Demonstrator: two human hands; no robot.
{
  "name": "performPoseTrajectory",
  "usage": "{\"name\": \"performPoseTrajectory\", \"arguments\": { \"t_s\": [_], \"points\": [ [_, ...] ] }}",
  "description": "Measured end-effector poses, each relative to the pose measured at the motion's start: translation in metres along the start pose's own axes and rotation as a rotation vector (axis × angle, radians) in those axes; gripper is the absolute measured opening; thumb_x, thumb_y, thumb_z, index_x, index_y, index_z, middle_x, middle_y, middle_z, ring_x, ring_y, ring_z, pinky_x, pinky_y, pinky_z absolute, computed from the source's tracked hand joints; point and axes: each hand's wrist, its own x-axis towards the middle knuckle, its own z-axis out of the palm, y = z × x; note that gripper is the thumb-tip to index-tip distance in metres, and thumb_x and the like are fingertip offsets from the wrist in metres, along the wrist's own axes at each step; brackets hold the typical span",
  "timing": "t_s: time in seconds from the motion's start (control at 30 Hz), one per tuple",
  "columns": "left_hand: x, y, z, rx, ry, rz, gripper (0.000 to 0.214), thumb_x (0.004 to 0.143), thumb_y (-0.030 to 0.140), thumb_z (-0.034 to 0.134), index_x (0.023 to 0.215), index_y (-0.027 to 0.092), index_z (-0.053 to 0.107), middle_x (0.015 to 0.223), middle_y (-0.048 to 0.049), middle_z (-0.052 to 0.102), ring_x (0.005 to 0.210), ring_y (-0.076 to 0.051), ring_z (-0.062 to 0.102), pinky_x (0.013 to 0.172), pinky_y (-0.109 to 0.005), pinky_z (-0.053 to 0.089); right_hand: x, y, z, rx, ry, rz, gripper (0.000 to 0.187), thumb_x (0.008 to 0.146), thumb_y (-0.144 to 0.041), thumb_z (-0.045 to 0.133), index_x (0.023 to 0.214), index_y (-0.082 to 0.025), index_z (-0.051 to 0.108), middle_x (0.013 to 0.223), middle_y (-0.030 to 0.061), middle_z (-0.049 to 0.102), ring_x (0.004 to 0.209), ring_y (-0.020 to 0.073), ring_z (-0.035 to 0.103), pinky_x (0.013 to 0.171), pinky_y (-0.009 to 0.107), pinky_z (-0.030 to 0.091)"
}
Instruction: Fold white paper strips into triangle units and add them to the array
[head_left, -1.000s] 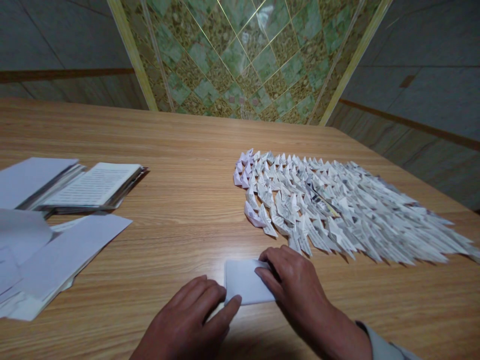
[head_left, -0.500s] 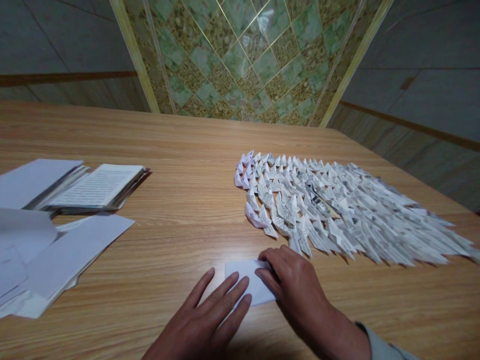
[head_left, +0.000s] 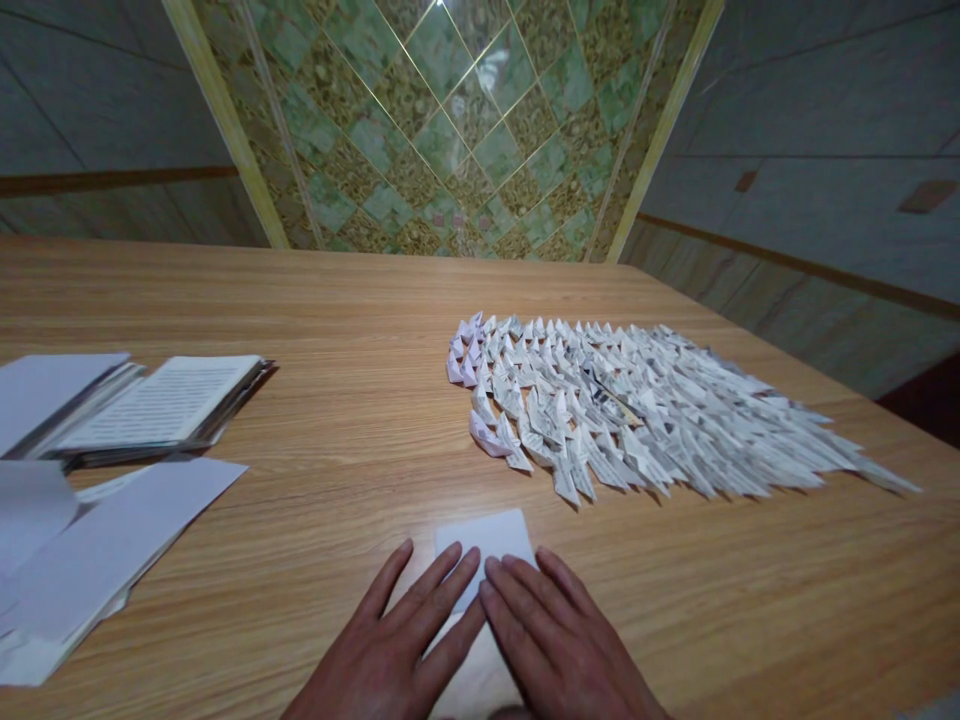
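A small folded white paper [head_left: 487,540] lies on the wooden table [head_left: 360,440] near its front edge. My left hand [head_left: 401,650] lies flat on the paper's left part, fingers stretched out and apart. My right hand [head_left: 559,650] lies flat beside it on the paper's right part, fingers straight too. The two hands nearly touch at the fingertips and cover most of the sheet. Only the paper's far edge shows.
A wide bed of several small folded paper boats [head_left: 630,410] covers the right half of the table. At the left lie an open book [head_left: 157,400] and loose white sheets [head_left: 97,550]. A tiled wall rises behind the table's far edge.
My right hand slid from the paper's right end toward me and flattened out beside the left. The left hand opened from curled to flat. The view tilted down a little.
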Motion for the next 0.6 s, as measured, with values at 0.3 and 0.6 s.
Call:
{"name": "performPoseTrajectory", "arguments": {
  "t_s": [0.3, 0.6],
  "points": [
    [-0.014, -0.009, 0.003, 0.039, 0.081, 0.04, 0.072, 0.088, 0.051, 0.07, 0.149, 0.021, 0.049, 0.15, -0.0108, 0.057, 0.136, -0.028, 0.054, 0.121, -0.044, 0.027, -0.022, 0.008, -0.007, -0.024, -0.266, 0.017, 0.078, 0.094, -0.066, 0.054, 0.146, -0.008, 0.048, 0.151, 0.0163, 0.05, 0.139, 0.0293, 0.05, 0.111, 0.043, 0.046],
    [-0.046, -0.024, 0.001, 0.092, 0.16, 0.083, 0.048, 0.099, 0.051, 0.054, 0.136, 0.021, 0.062, 0.14, -0.0051, 0.066, 0.13, -0.025, 0.058, 0.127, -0.047, 0.003, -0.011, 0.018, -0.027, 0.297, -0.433, 0.141, 0.07, 0.099, -0.046, 0.058, 0.155, -0.011, 0.034, 0.163, 0.014, 0.033, 0.153, 0.0251, 0.026, 0.127, 0.041, 0.017]
  ]
}}
